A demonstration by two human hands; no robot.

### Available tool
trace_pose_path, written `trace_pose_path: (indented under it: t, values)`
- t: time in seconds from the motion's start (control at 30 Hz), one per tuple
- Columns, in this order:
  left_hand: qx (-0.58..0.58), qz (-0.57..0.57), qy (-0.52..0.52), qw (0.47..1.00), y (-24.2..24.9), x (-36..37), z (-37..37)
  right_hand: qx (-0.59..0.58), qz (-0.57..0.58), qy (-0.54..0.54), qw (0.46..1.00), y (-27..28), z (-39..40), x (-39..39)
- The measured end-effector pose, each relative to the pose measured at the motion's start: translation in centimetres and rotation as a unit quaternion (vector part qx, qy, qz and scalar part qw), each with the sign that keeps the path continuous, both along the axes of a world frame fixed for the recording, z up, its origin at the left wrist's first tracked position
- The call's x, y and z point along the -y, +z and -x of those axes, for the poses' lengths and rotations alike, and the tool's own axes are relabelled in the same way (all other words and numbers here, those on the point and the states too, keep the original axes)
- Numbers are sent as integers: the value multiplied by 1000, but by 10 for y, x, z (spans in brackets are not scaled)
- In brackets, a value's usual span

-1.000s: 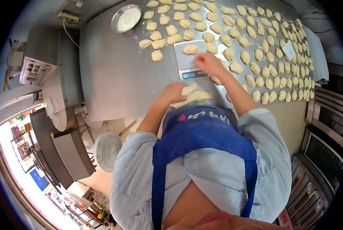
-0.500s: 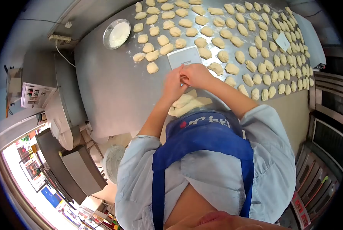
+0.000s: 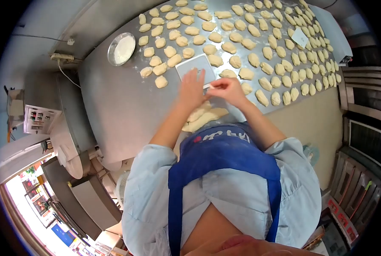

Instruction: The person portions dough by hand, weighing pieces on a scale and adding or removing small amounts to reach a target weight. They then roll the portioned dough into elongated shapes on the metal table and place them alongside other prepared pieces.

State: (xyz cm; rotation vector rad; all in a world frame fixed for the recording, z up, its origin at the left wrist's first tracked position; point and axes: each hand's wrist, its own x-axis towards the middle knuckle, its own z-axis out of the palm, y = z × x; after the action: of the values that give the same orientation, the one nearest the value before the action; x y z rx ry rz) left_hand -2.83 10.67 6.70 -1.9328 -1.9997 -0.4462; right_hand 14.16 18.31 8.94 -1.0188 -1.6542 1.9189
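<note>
My left hand [image 3: 192, 90] is over the near edge of a white scale [image 3: 196, 67], its fingers stretched out and slightly blurred. Beside it on the right, my right hand [image 3: 229, 91] has its fingers pinched together on something small and pale that I cannot make out. Just below both hands, long strips of dough [image 3: 205, 119] lie on the metal table in front of the blue apron [image 3: 224, 149]. A small pale piece seems to lie on the scale behind my left fingertips.
Many dough pieces [image 3: 253, 59] lie in rows across the metal table [image 3: 113, 102]. A bowl of white flour [image 3: 123, 49] stands at the back left. A white card [image 3: 300, 37] lies among the pieces at the right.
My hands were together at the scale's near edge; now they are apart, with my left fingers spread over the scale. The whole view has shifted slightly.
</note>
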Motion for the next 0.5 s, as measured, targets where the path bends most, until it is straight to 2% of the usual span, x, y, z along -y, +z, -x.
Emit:
trace_pose_path:
  t: [0.07,0.1,0.17,0.23,0.3,0.4,0.43,0.5]
  values:
    - [176,206,-86,959,-5,24,-15,9,-11,-17,1000,-7,-20,-6]
    - [175,207,-84,959,-14,39,-24,24,-22,-32,999,-10,-27,-6]
    - [198,355,25,913,-42,62,-39,48,-11,-42,998,-35,-35,-2]
    - [241,330,45,911,-62,68,-40,74,-4,-48,996,-59,-38,3]
    - [283,309,68,906,-69,73,-39,52,44,-58,996,-72,-37,13]
    - [488,199,88,845,-69,80,-34,60,69,-65,994,-80,-34,17]
    - [493,204,102,840,-71,84,-32,77,75,-82,991,-79,-31,20]
    - [506,160,61,845,-73,89,-27,27,152,-101,983,-76,-22,21]
